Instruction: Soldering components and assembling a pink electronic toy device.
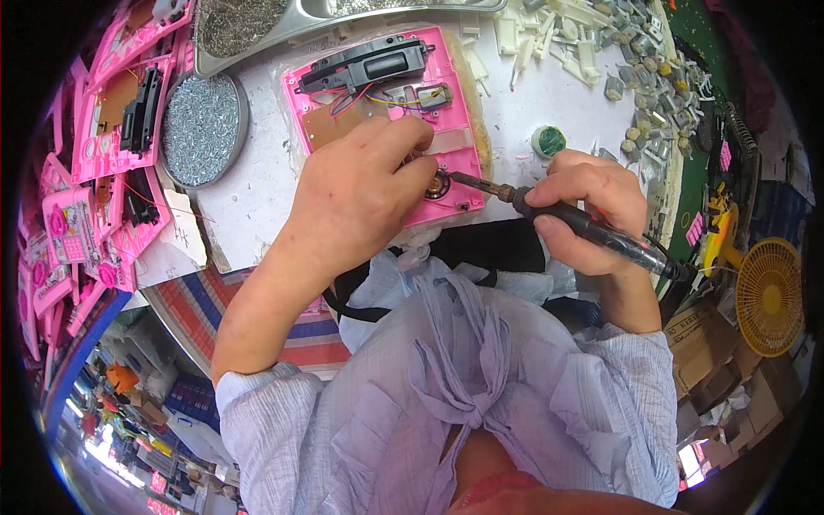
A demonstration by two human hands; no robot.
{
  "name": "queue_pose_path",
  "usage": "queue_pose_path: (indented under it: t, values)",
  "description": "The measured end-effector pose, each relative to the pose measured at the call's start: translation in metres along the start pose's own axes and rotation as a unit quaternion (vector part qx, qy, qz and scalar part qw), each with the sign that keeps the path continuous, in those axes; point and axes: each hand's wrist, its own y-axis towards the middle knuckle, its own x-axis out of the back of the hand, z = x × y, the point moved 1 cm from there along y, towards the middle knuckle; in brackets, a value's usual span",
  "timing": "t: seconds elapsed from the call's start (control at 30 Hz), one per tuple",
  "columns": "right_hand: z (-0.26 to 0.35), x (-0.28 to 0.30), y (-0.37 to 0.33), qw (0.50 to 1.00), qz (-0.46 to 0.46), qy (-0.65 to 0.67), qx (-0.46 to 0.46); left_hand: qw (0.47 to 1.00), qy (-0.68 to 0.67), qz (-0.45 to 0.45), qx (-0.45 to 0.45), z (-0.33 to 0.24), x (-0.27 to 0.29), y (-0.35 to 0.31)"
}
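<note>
A pink plastic toy housing (463,142) lies on the white tabletop before me, its inside facing up. It bears a black mechanism block (378,67), a small motor (434,96), a brown board (330,127) and red, blue and yellow wires. My left hand (360,180) rests over the housing's lower part, fingers pinched beside a small round speaker (439,184); what they hold is hidden. My right hand (592,202) grips a soldering iron (588,227) by its black handle. The iron's tip reaches the speaker's edge; contact cannot be made out.
Pink housings (60,249) are heaped at the left, beside a round dish of screws (203,129). A metal tray (296,26) of small parts stands at the back. A green-filled tub (548,141), white plastic parts (588,56) and motors (652,107) lie rightward, beyond them a yellow fan (770,296).
</note>
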Motion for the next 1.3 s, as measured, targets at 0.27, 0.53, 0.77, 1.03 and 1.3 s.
queue_pose_path:
  t: [0.27,0.53,0.77,1.03,1.3]
  values:
    - [0.000,0.000,0.000,1.000,-0.008,-0.023,-0.013,0.999,0.028,0.012,-0.015,-0.001,0.001,0.001]
    - [0.005,0.004,-0.005,0.999,-0.028,0.011,-0.036,0.998,0.051,0.022,-0.033,0.000,0.002,0.001]
    - [0.011,0.080,-0.082,0.938,-0.318,0.078,-0.114,0.997,0.049,0.024,-0.052,0.001,0.004,0.004]
    - [0.019,0.229,-0.188,0.745,-0.664,-0.055,-0.033,0.995,0.067,-0.009,-0.071,-0.006,0.001,0.007]
    - [-0.048,0.263,-0.145,0.752,-0.615,-0.154,-0.180,0.994,0.054,-0.021,-0.091,0.004,-0.007,0.001]
